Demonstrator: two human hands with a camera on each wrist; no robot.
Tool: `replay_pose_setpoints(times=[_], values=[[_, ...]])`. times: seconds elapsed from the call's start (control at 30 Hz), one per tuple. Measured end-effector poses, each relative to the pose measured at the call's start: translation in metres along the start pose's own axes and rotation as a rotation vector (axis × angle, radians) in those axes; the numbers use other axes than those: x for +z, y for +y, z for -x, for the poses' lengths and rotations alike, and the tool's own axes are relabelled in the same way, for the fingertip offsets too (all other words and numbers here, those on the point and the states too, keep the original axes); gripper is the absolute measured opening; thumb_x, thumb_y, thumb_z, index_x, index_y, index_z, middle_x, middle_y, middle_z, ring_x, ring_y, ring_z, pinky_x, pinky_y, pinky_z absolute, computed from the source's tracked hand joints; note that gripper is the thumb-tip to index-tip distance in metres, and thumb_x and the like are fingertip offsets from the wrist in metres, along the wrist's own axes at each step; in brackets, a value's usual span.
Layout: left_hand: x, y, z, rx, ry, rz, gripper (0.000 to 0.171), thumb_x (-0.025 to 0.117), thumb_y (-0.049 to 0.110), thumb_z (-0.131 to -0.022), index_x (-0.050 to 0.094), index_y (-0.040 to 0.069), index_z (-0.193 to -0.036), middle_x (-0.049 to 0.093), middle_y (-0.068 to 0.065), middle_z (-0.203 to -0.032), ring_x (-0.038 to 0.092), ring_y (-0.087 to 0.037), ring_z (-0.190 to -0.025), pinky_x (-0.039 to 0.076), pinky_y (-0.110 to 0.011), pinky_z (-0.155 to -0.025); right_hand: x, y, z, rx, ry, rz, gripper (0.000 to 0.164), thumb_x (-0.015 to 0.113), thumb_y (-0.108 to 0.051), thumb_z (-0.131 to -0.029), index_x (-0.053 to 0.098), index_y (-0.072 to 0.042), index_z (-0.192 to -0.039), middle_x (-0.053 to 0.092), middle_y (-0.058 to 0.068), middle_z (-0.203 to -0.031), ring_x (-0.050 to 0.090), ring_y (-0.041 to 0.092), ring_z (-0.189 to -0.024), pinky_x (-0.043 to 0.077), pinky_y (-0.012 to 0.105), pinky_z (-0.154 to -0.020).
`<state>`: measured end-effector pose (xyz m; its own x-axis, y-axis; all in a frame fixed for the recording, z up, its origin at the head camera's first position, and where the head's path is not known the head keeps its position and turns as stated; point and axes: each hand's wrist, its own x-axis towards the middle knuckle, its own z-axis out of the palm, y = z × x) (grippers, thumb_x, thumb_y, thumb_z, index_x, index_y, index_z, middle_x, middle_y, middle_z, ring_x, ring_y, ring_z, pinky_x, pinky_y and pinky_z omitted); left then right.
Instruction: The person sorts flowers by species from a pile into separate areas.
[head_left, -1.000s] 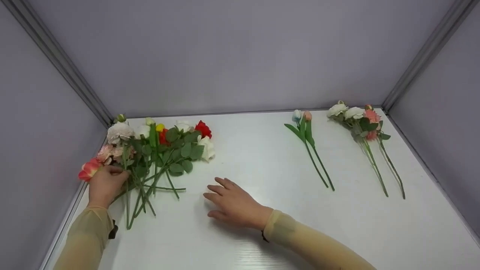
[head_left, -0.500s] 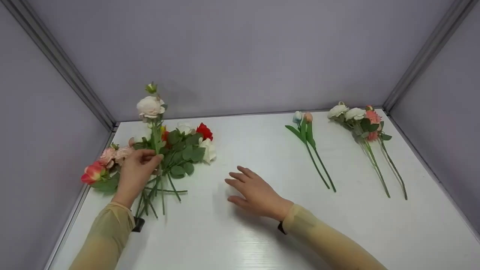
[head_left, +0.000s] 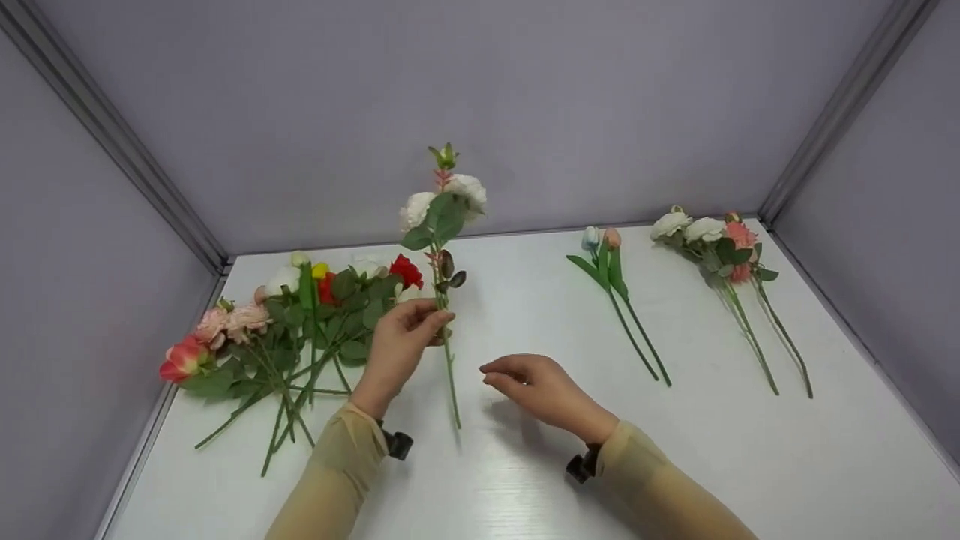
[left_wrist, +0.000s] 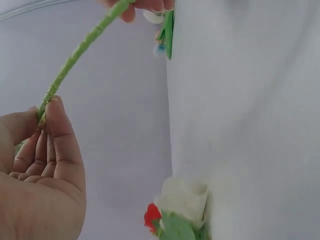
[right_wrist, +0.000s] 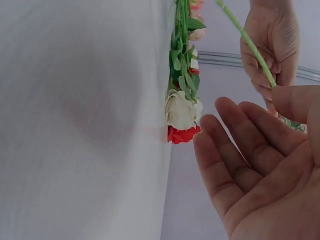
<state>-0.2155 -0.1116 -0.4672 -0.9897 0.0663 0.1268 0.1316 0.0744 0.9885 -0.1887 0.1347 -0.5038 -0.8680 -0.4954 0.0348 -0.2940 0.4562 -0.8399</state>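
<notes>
In the head view my left hand pinches a white flower by its green stem, between thumb and fingertips. The flower stands nearly upright over the middle of the table, with two white blooms, a green bud on top and dark leaves. Its stem runs up from my left fingertips in the left wrist view. My right hand is to the right of the stem and apart from it, with fingers bent loosely. The right wrist view shows its fingers relaxed and the palm holding nothing.
On the left lies a pile of mixed flowers, red, white, pink and yellow, with stems crossing. Two tulips lie right of centre, and white and coral flowers further right. Grey walls enclose the white table.
My left hand has lifted the white flower from the left pile and carried it right to the middle. My right hand has moved right, its spread fingers now drawn together.
</notes>
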Motion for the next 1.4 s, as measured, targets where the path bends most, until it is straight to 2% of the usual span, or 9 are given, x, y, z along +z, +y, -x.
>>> replay_pose_setpoints(times=[0.13,0.27,0.47,0.7,0.83,1.0,1.13,1.3,1.4], values=[[0.023,-0.005,-0.003,-0.007,-0.058,0.047,0.027,0.073,0.023,-0.098,0.069,0.005,-0.118,0.074,-0.010,-0.110,0.069,-0.027,-0.098,0.061,-0.036,-0.084,0.001,0.006,0.005,0.051,-0.025,-0.171,0.034,0.066,-0.040,-0.101,0.074,-0.017,-0.126,0.073,0.000,-0.118,0.069,0.014,-0.103,0.057,0.038,-0.089],[0.036,-0.007,-0.005,-0.027,-0.106,0.094,0.030,0.072,0.024,-0.098,0.069,0.004,-0.120,0.074,-0.011,-0.113,0.070,-0.029,-0.099,0.060,-0.038,-0.086,0.003,0.012,0.008,0.075,-0.025,-0.286,0.029,0.070,-0.030,-0.099,0.075,-0.011,-0.119,0.075,0.003,-0.105,0.071,0.021,-0.095,0.059,0.037,-0.084],[0.047,-0.007,-0.003,-0.035,-0.125,0.124,0.031,0.072,0.023,-0.099,0.068,0.002,-0.121,0.074,-0.011,-0.112,0.071,-0.028,-0.097,0.061,-0.038,-0.085,0.009,0.017,0.009,0.108,-0.003,-0.373,0.032,0.076,-0.025,-0.095,0.075,-0.001,-0.115,0.076,0.005,-0.099,0.072,0.022,-0.091,0.060,0.035,-0.079],[0.054,-0.011,0.000,-0.049,-0.140,0.122,0.027,0.070,0.020,-0.100,0.068,0.001,-0.120,0.075,-0.010,-0.109,0.072,-0.026,-0.096,0.061,-0.038,-0.083,0.014,0.023,0.008,0.112,0.026,-0.531,0.032,0.075,-0.015,-0.095,0.070,0.009,-0.116,0.075,0.014,-0.098,0.073,0.026,-0.090,0.062,0.039,-0.079],[0.056,-0.013,0.001,-0.061,-0.138,0.110,0.024,0.071,0.020,-0.099,0.068,0.003,-0.116,0.075,-0.010,-0.108,0.072,-0.026,-0.097,0.062,-0.039,-0.081,0.015,0.025,0.008,0.117,0.043,-0.543,0.032,0.075,-0.015,-0.095,0.070,0.010,-0.114,0.075,0.014,-0.097,0.073,0.026,-0.088,0.062,0.039,-0.078],[0.058,-0.013,0.001,-0.072,-0.130,0.121,0.022,0.071,0.019,-0.099,0.067,0.004,-0.115,0.075,-0.010,-0.109,0.072,-0.027,-0.097,0.062,-0.039,-0.081,0.017,0.023,0.008,0.132,0.080,-0.524,0.025,0.076,-0.014,-0.094,0.073,0.006,-0.108,0.075,0.013,-0.094,0.073,0.027,-0.086,0.062,0.040,-0.075],[0.059,-0.013,0.001,-0.086,-0.129,0.142,0.026,0.073,0.019,-0.098,0.066,0.002,-0.116,0.074,-0.012,-0.109,0.071,-0.027,-0.096,0.062,-0.039,-0.082,0.017,0.021,0.007,0.140,0.106,-0.502,0.024,0.078,-0.016,-0.092,0.075,0.005,-0.104,0.075,0.012,-0.091,0.073,0.026,-0.084,0.063,0.040,-0.075],[0.058,-0.012,-0.001,-0.147,-0.180,0.181,0.039,0.076,0.021,-0.095,0.065,-0.001,-0.126,0.071,-0.013,-0.113,0.070,-0.025,-0.098,0.060,-0.039,-0.087,0.018,0.022,0.006,0.135,0.101,-0.491,0.027,0.075,-0.015,-0.095,0.074,0.008,-0.109,0.076,0.012,-0.095,0.074,0.024,-0.087,0.062,0.038,-0.077],[0.056,-0.012,-0.003,-0.165,-0.224,0.201,0.039,0.076,0.017,-0.095,0.065,-0.003,-0.126,0.071,-0.014,-0.113,0.070,-0.024,-0.099,0.059,-0.039,-0.089,0.019,0.021,0.007,0.121,0.096,-0.479,0.026,0.072,-0.015,-0.097,0.074,0.008,-0.111,0.076,0.012,-0.096,0.074,0.024,-0.088,0.062,0.038,-0.077]])
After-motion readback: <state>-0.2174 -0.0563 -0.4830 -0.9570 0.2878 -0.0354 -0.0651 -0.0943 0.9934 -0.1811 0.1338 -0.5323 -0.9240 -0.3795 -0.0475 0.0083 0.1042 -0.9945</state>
